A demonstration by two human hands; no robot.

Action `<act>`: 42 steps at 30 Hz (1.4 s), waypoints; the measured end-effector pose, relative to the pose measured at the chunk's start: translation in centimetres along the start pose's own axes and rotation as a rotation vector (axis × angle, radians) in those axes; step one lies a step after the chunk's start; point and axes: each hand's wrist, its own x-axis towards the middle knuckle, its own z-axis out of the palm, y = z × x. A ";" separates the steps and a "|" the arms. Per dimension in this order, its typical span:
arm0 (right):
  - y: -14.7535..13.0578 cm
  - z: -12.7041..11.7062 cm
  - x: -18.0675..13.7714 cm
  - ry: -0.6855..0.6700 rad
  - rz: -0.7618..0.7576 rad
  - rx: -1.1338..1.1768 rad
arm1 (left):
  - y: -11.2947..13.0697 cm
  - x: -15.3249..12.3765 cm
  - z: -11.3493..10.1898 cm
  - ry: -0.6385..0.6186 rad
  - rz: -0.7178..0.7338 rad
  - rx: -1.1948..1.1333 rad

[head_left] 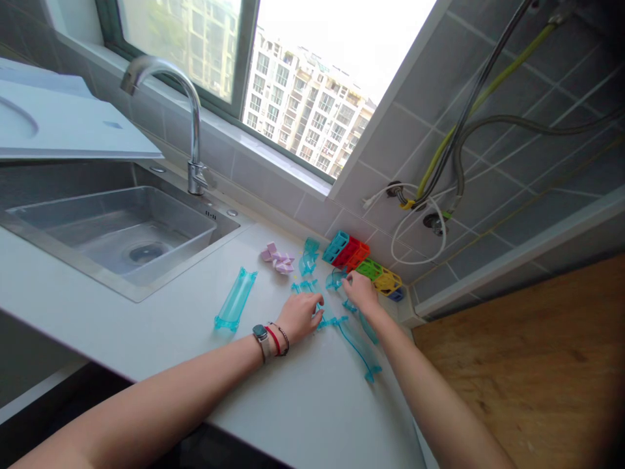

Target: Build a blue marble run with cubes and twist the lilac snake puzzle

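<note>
My right hand [362, 290] has its fingers pinched on a clear blue curved track piece [334, 279] by the coloured blocks. To its left, my left hand [299, 315] rests low over the counter, fingers loosely curled with a gap at the thumb. Beside its fingertips lies a clear blue track piece [334, 322]; whether they touch is unclear. Another track piece [303, 286] is just behind that hand, partly covered. A long transparent chute [358, 348] stretches toward the counter's front right. A twisted blue piece [308, 256] and a straight blue chute [236, 299] lie farther left.
Red blocks [350, 253], green blocks [370, 268] and yellow blocks [388, 282] line the wall. Purple-and-white pieces [278, 258] are piled on the white counter [312, 404]. At left are a steel sink [131, 286], a faucet [195, 130] and a white board [63, 124].
</note>
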 end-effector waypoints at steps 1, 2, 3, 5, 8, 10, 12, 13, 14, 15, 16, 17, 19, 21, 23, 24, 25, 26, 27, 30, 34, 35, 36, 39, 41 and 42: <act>-0.7 0.5 -0.8 -0.027 -0.054 0.032 | -0.1 0.0 0.1 0.005 -0.004 -0.006; -1.3 1.0 -1.6 -0.055 -0.100 0.068 | -0.3 0.1 0.2 0.012 -0.008 -0.011; -1.8 1.7 -2.3 -0.077 -0.137 0.106 | -0.4 0.1 0.2 0.018 -0.011 -0.017; -2.4 2.9 -3.7 -0.082 -0.178 0.183 | -0.6 0.3 0.3 0.027 -0.016 -0.029; -2.4 4.2 -5.5 -0.022 -0.155 0.289 | -0.9 0.4 0.4 0.034 -0.017 -0.049; -1.9 4.8 -6.7 0.016 -0.125 0.362 | -1.0 0.5 0.5 0.037 -0.013 -0.062; -1.3 5.2 -7.7 0.034 -0.117 0.433 | -1.1 0.4 0.6 0.044 -0.010 -0.069; -1.0 5.3 -8.2 0.040 -0.120 0.461 | -1.1 0.4 0.6 0.048 -0.009 -0.072; -0.7 5.4 -8.7 0.046 -0.123 0.484 | -1.2 0.4 0.7 0.054 -0.010 -0.075; -0.4 5.4 -9.1 0.052 -0.124 0.500 | -1.3 0.4 0.7 0.059 -0.010 -0.079; -0.2 5.5 -9.4 0.060 -0.123 0.508 | -1.3 0.4 0.8 0.063 -0.010 -0.083; 0.0 5.4 -9.7 0.067 -0.121 0.511 | -1.4 0.4 0.9 0.066 -0.007 -0.088; 0.2 5.2 -10.1 0.080 -0.119 0.503 | -1.6 0.5 0.9 0.068 -0.001 -0.094; 0.2 5.0 -10.5 0.105 -0.114 0.483 | -1.7 0.6 0.9 0.076 0.004 -0.123; 0.1 4.7 -11.0 0.182 -0.110 0.452 | -1.8 0.8 0.9 0.094 0.001 -0.193; 0.0 4.6 -11.4 0.236 -0.113 0.439 | -1.8 0.8 0.8 0.102 -0.001 -0.231; -0.2 4.6 -11.7 0.288 -0.121 0.434 | -1.8 0.9 0.7 0.108 -0.003 -0.263; -0.4 4.6 -12.0 0.331 -0.132 0.440 | -1.8 0.9 0.7 0.111 -0.006 -0.282; -0.6 4.6 -12.4 0.356 -0.140 0.459 | -1.8 1.0 0.6 0.112 -0.008 -0.292; -1.4 5.1 -13.1 0.334 -0.118 0.594 | -1.8 1.1 0.4 0.120 -0.020 -0.309; -2.1 6.1 -13.2 0.216 -0.035 0.806 | -1.7 1.3 0.3 0.143 -0.034 -0.381; -2.2 6.3 -13.2 0.202 -0.025 0.831 | -1.7 1.3 0.3 0.146 -0.040 -0.410; -2.1 6.5 -13.1 0.196 -0.017 0.844 | -1.7 1.4 0.3 0.146 -0.050 -0.442; -1.8 6.8 -12.9 0.185 0.040 0.909 | -1.6 1.5 0.3 0.114 -0.090 -0.566; -1.6 6.8 -12.8 0.179 0.106 1.020 | -1.3 1.5 0.2 0.084 -0.115 -0.683; -1.6 6.9 -12.7 0.181 0.139 1.092 | -1.1 1.5 0.1 0.077 -0.127 -0.742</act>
